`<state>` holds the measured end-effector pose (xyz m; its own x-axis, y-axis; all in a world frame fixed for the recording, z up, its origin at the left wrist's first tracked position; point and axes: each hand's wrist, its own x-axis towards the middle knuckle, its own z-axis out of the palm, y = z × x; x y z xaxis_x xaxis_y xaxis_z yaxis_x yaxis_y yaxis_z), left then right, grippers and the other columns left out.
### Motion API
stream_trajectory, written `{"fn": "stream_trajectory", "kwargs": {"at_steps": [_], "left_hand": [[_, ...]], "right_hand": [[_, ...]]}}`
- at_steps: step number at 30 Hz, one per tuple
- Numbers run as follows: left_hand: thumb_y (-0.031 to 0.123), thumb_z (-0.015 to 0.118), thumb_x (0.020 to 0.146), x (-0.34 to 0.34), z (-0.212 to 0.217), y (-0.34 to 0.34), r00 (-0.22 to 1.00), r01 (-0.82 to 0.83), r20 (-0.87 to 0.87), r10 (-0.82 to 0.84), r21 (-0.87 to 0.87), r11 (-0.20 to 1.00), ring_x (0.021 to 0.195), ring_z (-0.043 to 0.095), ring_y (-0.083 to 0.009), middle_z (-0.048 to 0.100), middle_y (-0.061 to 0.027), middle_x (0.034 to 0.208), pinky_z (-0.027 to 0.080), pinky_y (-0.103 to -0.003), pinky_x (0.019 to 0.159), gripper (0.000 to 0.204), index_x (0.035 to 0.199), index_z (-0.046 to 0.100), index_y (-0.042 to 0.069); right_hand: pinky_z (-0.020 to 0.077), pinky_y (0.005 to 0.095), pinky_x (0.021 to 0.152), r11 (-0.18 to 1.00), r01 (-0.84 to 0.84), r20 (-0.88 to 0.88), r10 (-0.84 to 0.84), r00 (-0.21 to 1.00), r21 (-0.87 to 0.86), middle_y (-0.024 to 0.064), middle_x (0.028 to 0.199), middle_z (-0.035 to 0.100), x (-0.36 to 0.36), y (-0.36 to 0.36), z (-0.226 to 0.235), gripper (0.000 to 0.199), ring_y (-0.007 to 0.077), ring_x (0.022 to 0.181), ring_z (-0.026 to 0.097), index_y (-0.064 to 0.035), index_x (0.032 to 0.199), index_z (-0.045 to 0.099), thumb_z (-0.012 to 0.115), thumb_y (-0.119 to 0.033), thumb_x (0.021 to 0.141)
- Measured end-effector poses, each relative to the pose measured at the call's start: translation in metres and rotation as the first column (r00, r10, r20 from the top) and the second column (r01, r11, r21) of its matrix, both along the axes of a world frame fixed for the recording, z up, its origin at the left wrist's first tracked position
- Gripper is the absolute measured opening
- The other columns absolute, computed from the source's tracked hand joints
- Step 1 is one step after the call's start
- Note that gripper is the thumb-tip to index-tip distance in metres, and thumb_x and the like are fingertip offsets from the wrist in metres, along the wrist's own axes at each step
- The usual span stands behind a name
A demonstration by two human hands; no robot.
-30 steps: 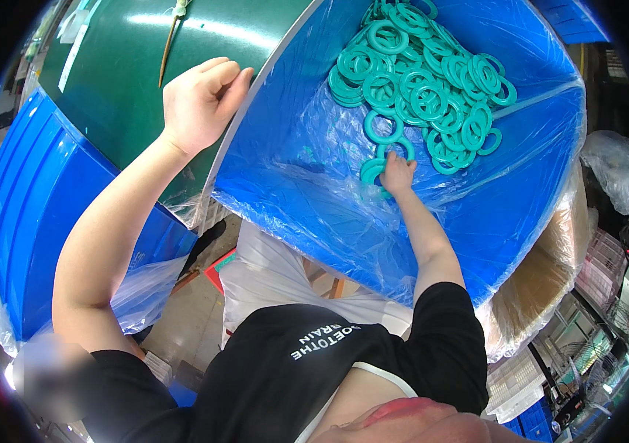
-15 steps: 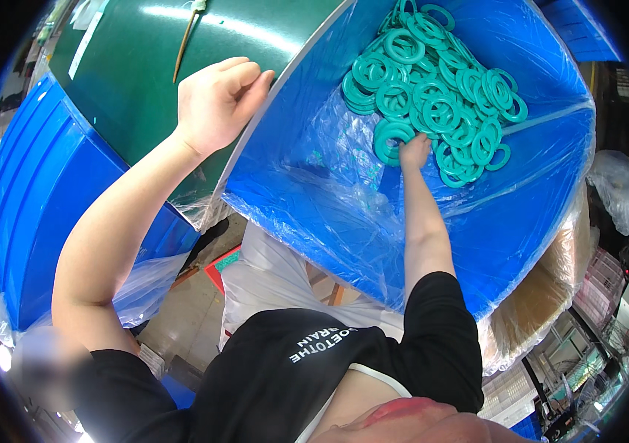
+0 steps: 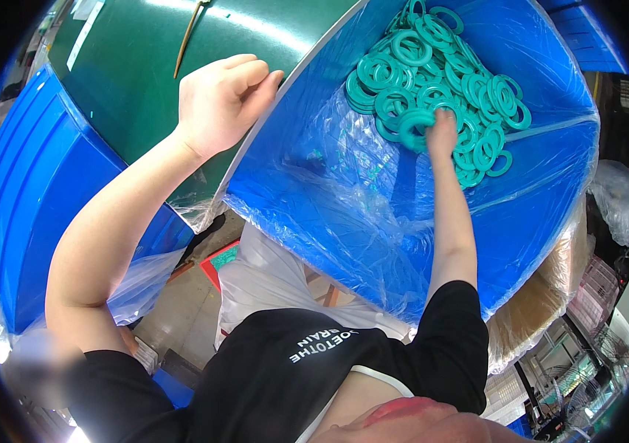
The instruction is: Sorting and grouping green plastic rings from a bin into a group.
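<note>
My right hand (image 3: 443,134) reaches into a blue bin (image 3: 528,66) lined with clear plastic film. Its fingers are closed on teal rings (image 3: 407,131), slightly blurred, held over the near edge of a heap of similar rings (image 3: 469,90); how many it holds I cannot tell. The heap lies against the far part of the bin. My left hand (image 3: 220,103) is a closed fist over the green table (image 3: 133,44), beside the bin's left rim, with nothing visible in it.
Far on the table lies a thin brown stick (image 3: 186,40). Another blue bin (image 3: 52,184) stands at the left. Below, between the bins, sits a red-edged tray (image 3: 215,264) with teal contents. A clear plastic bag (image 3: 615,196) hangs at the right.
My right hand has lifted rings off the heap's near edge and moved a little right and farther away. My left fist stays by the rim, nearly unmoved.
</note>
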<state>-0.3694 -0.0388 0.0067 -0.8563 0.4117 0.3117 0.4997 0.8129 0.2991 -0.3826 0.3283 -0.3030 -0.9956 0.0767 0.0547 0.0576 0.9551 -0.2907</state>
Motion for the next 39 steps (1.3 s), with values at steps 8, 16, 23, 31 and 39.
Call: {"fn": "stream_trajectory", "kwargs": {"at_steps": [8,16,23,31,39], "left_hand": [[0.01,0.062,0.081,0.0,-0.003,0.0,1.0,0.005,-0.002,-0.005,0.0,1.0,0.049,0.042,-0.0237,0.04,-0.0093,0.058,0.035,-0.032,0.045,0.029,0.06,0.043,0.003],[0.02,0.061,0.082,-0.001,-0.001,-0.001,0.999,-0.042,0.018,0.044,-0.093,0.995,0.057,0.055,-0.023,0.049,-0.0055,0.061,0.042,-0.033,0.049,0.03,0.058,0.047,0.008],[0.02,0.061,0.082,-0.001,-0.002,-0.002,0.999,-0.038,0.012,0.039,-0.066,0.997,0.057,0.054,-0.0236,0.049,-0.0059,0.061,0.042,-0.034,0.049,0.03,0.059,0.048,0.007],[0.011,0.062,0.082,0.0,-0.005,-0.004,0.999,0.031,-0.018,-0.031,0.019,0.999,0.048,0.043,-0.0226,0.041,-0.0092,0.058,0.034,-0.032,0.045,0.029,0.061,0.044,0.003],[0.022,0.06,0.082,0.001,-0.006,-0.002,0.999,-0.049,0.012,0.05,-0.086,0.995,0.057,0.055,-0.0243,0.05,-0.0057,0.061,0.042,-0.034,0.049,0.03,0.059,0.048,0.007]], "right_hand": [[0.044,0.0457,0.086,0.858,0.423,0.07,-0.46,0.885,0.29,0.0143,0.111,0.055,-0.026,0.026,-0.045,0.024,0.0311,0.105,0.054,-0.0042,0.102,0.053,0.056,-0.006,0.079],[0.0445,0.0436,0.085,0.938,0.347,-0.186,-0.34,0.922,0.003,0.0173,0.105,0.056,-0.037,0.016,-0.017,0.049,0.035,0.101,0.054,-0.0056,0.106,0.053,0.073,-0.009,0.062],[0.0456,0.0436,0.086,0.929,0.37,0.024,-0.369,0.929,0.0,0.0183,0.104,0.06,-0.052,-0.002,-0.04,0.049,0.0375,0.101,0.055,-0.0014,0.108,0.049,0.072,-0.011,0.065],[0.0485,0.0427,0.085,0.805,0.548,0.214,-0.508,0.835,-0.228,0.0219,0.104,0.063,-0.027,0.003,-0.05,0.065,0.0363,0.097,0.061,0.0022,0.115,0.054,0.075,-0.025,0.06],[0.0476,0.0434,0.085,0.822,0.569,0.354,-0.528,0.772,-0.013,0.0212,0.104,0.063,-0.003,-0.044,-0.055,0.057,0.0387,0.096,0.061,-0.0008,0.112,0.05,0.074,-0.02,0.064]]}}
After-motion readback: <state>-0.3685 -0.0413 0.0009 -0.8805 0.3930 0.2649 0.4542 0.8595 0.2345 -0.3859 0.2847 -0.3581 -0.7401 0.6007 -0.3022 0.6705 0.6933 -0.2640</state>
